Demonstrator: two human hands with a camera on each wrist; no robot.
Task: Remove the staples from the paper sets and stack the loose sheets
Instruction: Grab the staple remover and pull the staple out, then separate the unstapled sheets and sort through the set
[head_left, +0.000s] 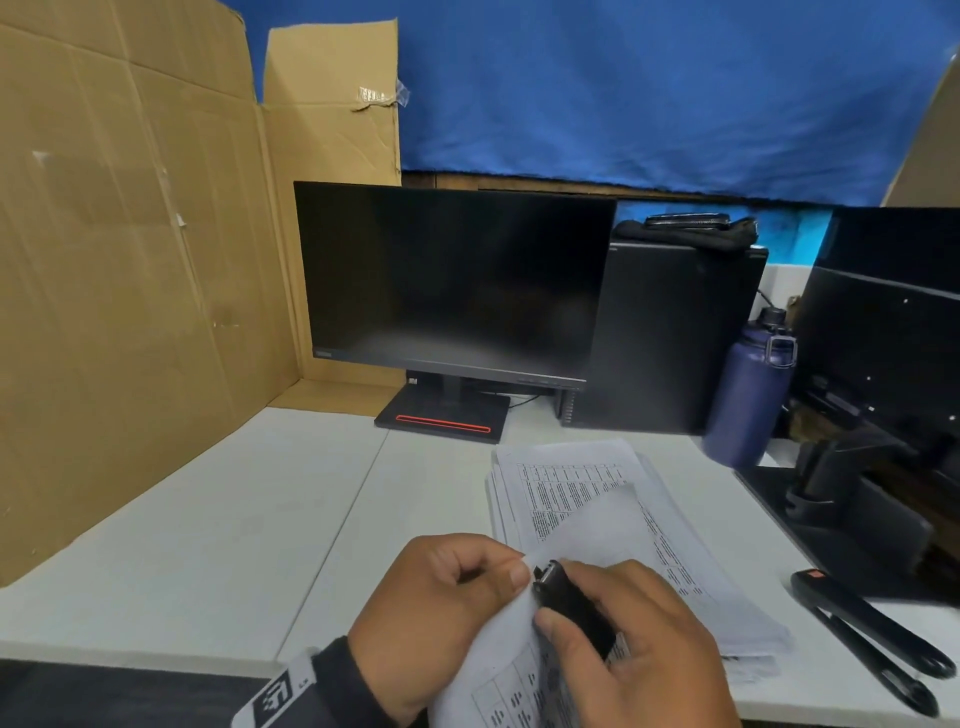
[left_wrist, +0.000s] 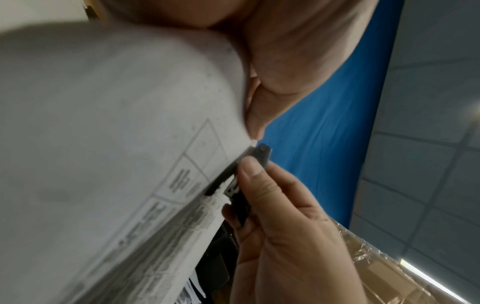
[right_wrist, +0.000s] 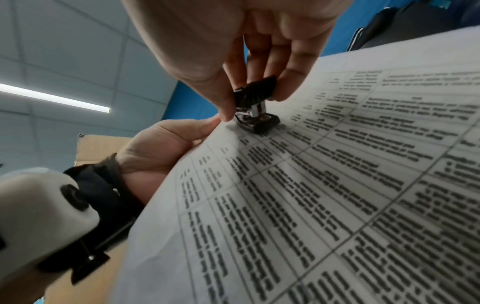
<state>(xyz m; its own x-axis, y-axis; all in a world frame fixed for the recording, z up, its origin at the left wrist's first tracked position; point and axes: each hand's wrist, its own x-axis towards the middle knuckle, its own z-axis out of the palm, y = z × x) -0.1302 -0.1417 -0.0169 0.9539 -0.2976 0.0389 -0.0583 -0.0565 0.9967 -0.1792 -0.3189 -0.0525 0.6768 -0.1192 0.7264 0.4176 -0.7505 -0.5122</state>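
Note:
My left hand (head_left: 447, 597) pinches the top corner of a stapled paper set (head_left: 498, 670) printed with tables, lifted off the desk near the front edge. My right hand (head_left: 639, 639) grips a small black staple remover (head_left: 569, 597) between thumb and fingers, its metal claws pressed on that corner. In the right wrist view the staple remover (right_wrist: 255, 105) bites at the paper set (right_wrist: 337, 195) right beside the left thumb (right_wrist: 202, 125). In the left wrist view the staple remover (left_wrist: 249, 164) sits at the paper's edge. The staple itself is hidden. A stack of printed sheets (head_left: 587, 499) lies on the desk behind my hands.
A dark monitor (head_left: 452, 280) stands at the back, a black computer case (head_left: 670, 332) and a blue bottle (head_left: 748, 389) to its right. A black stapler (head_left: 872, 629) lies at the right front. Cardboard (head_left: 130, 260) walls off the left. The white desk (head_left: 234, 519) shows bare at left.

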